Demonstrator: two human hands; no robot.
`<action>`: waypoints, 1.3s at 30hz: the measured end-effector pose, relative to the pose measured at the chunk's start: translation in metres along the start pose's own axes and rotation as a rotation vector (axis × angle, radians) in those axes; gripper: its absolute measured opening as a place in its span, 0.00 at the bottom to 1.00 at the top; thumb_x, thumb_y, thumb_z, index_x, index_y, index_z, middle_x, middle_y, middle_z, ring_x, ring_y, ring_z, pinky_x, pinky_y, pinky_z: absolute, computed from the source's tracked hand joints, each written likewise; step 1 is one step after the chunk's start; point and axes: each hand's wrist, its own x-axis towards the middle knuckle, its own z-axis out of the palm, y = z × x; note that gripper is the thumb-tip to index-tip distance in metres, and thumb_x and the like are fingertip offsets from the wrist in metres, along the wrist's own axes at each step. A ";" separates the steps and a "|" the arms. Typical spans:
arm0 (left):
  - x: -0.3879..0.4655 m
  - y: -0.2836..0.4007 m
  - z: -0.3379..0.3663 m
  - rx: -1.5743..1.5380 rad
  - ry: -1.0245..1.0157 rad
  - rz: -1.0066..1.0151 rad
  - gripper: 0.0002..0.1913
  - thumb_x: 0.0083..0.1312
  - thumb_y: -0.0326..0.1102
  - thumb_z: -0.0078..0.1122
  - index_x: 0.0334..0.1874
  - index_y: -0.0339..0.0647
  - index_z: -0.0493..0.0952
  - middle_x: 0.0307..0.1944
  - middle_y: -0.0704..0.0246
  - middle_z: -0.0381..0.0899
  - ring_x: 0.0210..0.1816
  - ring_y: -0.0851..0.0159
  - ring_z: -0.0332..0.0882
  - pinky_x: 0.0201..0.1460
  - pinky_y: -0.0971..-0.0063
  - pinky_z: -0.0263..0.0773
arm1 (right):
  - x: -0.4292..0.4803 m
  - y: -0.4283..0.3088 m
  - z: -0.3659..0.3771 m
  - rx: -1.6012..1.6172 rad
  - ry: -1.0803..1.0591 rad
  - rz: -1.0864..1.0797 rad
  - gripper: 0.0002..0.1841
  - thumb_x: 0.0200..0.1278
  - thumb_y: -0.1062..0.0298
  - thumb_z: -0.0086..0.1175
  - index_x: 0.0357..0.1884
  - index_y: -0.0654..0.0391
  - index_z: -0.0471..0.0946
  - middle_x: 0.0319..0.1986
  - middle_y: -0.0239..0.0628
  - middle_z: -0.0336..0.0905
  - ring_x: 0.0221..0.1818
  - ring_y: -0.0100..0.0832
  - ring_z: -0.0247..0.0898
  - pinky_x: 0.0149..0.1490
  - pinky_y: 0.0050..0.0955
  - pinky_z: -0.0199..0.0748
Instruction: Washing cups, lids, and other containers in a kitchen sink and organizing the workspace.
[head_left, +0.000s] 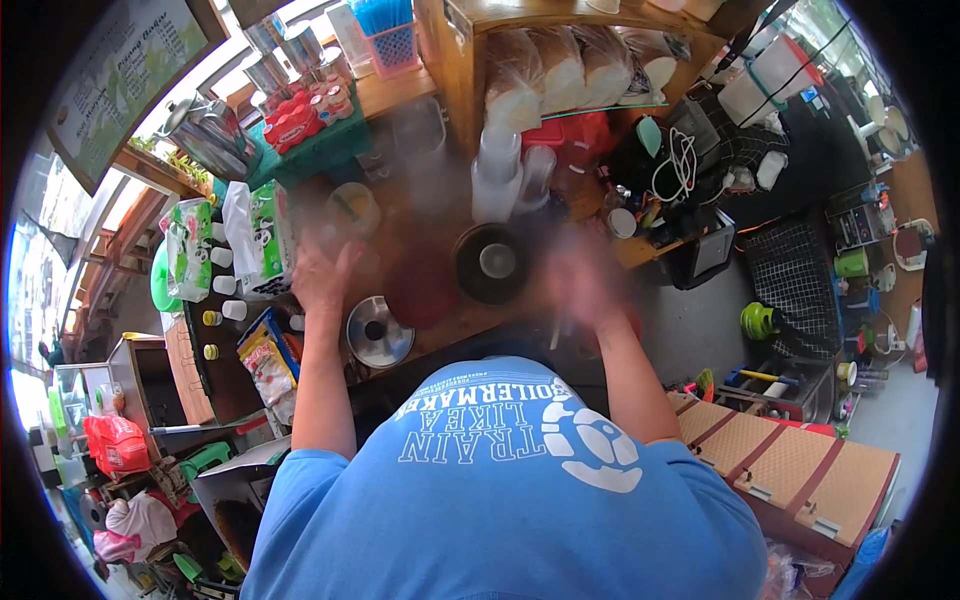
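My left hand (326, 274) is over the wooden counter (442, 326), beside a tissue pack and near a blurred clear cup (352, 210); whether it touches anything I cannot tell. A strong blur covers my right hand (585, 281), which is right of a dark round pot or bowl (491, 264) with a round knob or disc at its middle. Some pale thin thing hangs below that hand; its grip is unclear. Between the hands lies a dark red round thing (421, 285), and a glass lid with a metal rim (380, 331) is at the counter's near edge.
Stacked plastic cups (496, 176) stand behind the pot. Bagged bread loaves (585, 67) fill a wooden shelf. At the left are tissue packs (259, 232), small white cups (234, 310) and a food packet (268, 360). Cans (300, 49) and red-wrapped small bottles (292, 124) stand at the back left.
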 end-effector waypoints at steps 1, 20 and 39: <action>0.001 0.006 -0.004 -0.062 0.157 0.087 0.23 0.57 0.47 0.62 0.49 0.39 0.73 0.35 0.56 0.80 0.37 0.49 0.79 0.40 0.60 0.74 | 0.001 -0.003 -0.001 0.142 -0.006 0.137 0.12 0.65 0.63 0.40 0.31 0.59 0.72 0.22 0.26 0.61 0.14 0.18 0.50 0.21 0.18 0.49; 0.047 0.108 -0.037 -0.899 -0.237 0.140 0.04 0.61 0.27 0.56 0.33 0.35 0.80 0.16 0.74 0.73 0.15 0.78 0.70 0.16 0.81 0.65 | 0.017 -0.003 -0.018 -0.568 -0.366 -0.055 0.19 0.64 0.62 0.53 0.53 0.64 0.72 0.44 0.38 0.77 0.47 0.24 0.72 0.54 0.24 0.69; 0.156 0.143 0.140 -0.058 -0.220 0.712 0.11 0.60 0.35 0.55 0.43 0.43 0.69 0.40 0.67 0.77 0.46 0.57 0.72 0.46 0.60 0.68 | -0.033 0.059 -0.081 -0.706 0.032 0.110 0.18 0.60 0.61 0.56 0.49 0.62 0.76 0.40 0.39 0.80 0.39 0.29 0.77 0.44 0.27 0.73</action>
